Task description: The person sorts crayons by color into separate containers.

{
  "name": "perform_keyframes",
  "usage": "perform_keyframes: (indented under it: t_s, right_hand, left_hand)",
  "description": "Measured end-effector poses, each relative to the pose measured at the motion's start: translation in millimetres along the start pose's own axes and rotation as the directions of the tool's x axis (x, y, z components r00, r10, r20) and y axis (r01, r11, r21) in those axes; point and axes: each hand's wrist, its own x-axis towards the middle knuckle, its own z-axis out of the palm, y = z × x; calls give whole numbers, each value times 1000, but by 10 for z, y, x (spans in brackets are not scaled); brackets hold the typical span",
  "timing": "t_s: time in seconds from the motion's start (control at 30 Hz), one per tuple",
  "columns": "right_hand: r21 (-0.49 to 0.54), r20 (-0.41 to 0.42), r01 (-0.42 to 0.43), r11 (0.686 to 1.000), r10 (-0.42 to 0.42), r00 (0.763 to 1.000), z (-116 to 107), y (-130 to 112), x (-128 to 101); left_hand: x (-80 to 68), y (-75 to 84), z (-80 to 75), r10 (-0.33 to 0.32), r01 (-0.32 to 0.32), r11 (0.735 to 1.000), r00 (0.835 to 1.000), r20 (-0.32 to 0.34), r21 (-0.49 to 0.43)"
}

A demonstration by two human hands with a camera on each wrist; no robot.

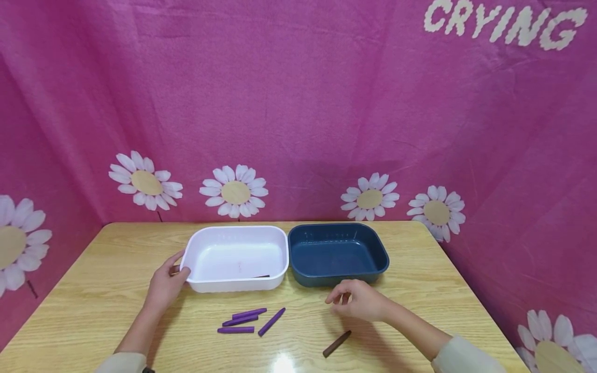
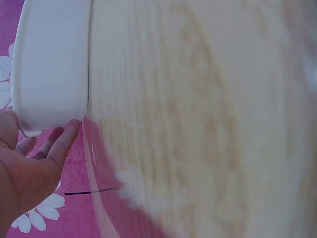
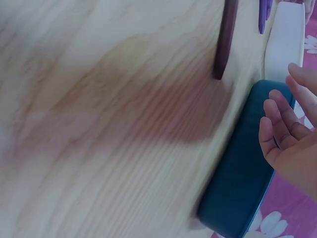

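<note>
My left hand (image 1: pixel 165 287) holds the left end of a white plastic basin (image 1: pixel 233 286), thumb at the rim and fingers against the outer wall; the left wrist view shows the fingertips on that wall (image 2: pixel 52 64). My right hand (image 1: pixel 361 301) hovers over the table just in front of a dark blue basin (image 1: pixel 338 254), fingers loosely bent with nothing between them. Nearer the table's front lies a brown crayon (image 1: pixel 337 344), apart from the hand; it also shows in the right wrist view (image 3: pixel 226 42). Inside the white basin, a thin brown piece (image 1: pixel 262 276) is partly hidden by the front wall.
Several purple crayons (image 1: pixel 236 329) lie on the wooden table (image 1: pixel 420 290) in front of the white basin, one slanting apart (image 1: pixel 272 321). Both basins stand side by side near the back edge. A pink cloth with daisies (image 1: pixel 298 129) hangs behind and at the sides.
</note>
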Motion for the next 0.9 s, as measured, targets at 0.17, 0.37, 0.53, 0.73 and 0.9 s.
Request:
perform_keyframes:
  t_s: [0.17,0.37,0.53,0.73,0.9]
  right_hand:
    - [-9,17,18,1000,-18,1000,0,57,-102]
    - [27,46,-18,999,16,999,65,154,-225]
    - [38,64,-27,999,25,998,95,210,-299]
    - [-46,84,43,998,-39,996,123,246,-347]
    - [-99,111,105,990,-93,989,179,263,-366]
  left_hand:
    - [-3,-7,3,-6,6,1000,1000,1,-6]
    - [-9,16,0,-2,2,1000,1000,1,-6]
    - [-8,30,-3,7,-7,1000,1000,1,-10]
    - [4,7,1,0,0,1000,1000,5,-8]
    - [6,2,3,3,-3,1000,1000,1,-3]
